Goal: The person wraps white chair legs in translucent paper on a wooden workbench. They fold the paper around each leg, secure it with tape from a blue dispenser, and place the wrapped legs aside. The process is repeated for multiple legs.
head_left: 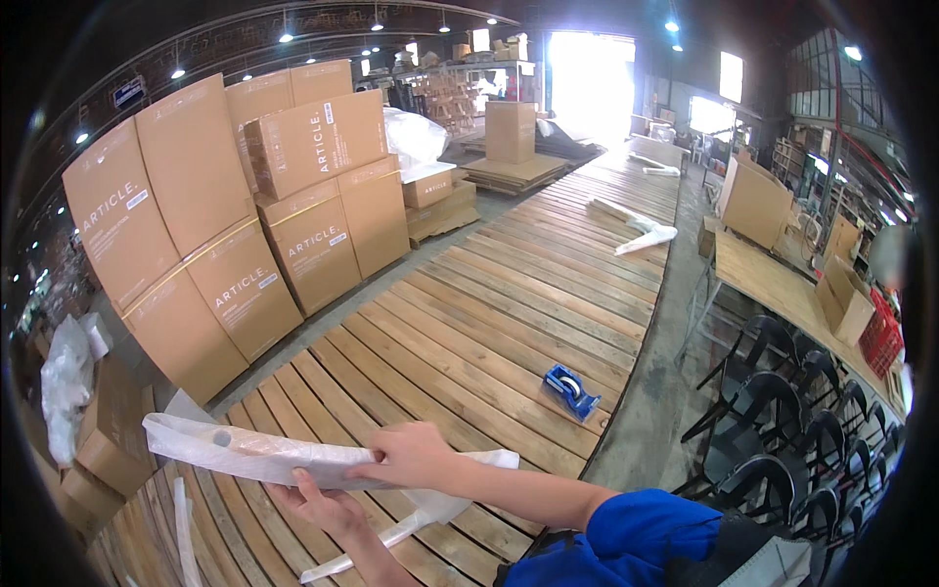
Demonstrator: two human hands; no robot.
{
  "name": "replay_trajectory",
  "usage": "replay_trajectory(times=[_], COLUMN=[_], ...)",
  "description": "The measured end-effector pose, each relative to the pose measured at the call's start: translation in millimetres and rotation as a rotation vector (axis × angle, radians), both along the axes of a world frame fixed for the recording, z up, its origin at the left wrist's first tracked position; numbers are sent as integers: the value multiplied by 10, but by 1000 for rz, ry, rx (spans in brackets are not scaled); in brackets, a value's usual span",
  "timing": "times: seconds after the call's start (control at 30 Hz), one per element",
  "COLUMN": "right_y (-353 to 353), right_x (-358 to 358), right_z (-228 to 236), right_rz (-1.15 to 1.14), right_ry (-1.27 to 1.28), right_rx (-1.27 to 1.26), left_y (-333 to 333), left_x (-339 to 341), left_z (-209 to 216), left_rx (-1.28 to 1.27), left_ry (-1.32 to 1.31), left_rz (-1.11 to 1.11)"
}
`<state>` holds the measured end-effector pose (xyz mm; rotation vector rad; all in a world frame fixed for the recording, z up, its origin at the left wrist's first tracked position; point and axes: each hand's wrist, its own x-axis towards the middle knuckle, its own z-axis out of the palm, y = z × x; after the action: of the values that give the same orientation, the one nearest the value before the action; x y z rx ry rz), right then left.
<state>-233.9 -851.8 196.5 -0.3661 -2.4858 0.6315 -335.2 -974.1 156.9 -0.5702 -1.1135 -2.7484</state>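
A long, slightly curved piece wrapped in translucent white foam sheet [274, 450] is held above a slatted wooden platform [391, 362]. Wood-coloured material shows through the wrap near its left end. From below, my left hand [321, 504] grips the wrapped piece, thumb against its near side. My right hand [406, 453] closes over its right end from above. Under my forearms lies another foam-wrapped part [435, 507] with a thin wrapped arm reaching toward the lower left. A blue tape dispenser [570, 389] sits on the slats to the right, apart from both hands.
Tall stacked cartons [205, 215] stand left of the platform, with plastic-wrapped items [67, 382] nearer. More white-wrapped parts [641, 233] lie farther along the slats. Right of the platform are several black chairs [773, 430] and a wooden-topped table [773, 284].
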Motion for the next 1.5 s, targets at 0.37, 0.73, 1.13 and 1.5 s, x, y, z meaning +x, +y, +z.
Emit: replay_trajectory(times=[0.37,0.73,1.13,1.5], right_y=[1199,1706,1873,1791], right_x=[171,-285,21,267], right_z=[-1781,-2300,-3176,-3703], right_rz=[158,177,-382,-490], right_ry=[-581,-338,-428,-791], right_rx=[-416,-504,-1060,-838], left_y=[492,1344,621,601], left_x=[-253,-208,666,543], left_z=[-2903,-3896,-3642,-3944], left_rx=[-798,-1257,-1281,-1469], left_ry=[-253,183,-174,-152], left_rz=[-635,-663,-238,-360])
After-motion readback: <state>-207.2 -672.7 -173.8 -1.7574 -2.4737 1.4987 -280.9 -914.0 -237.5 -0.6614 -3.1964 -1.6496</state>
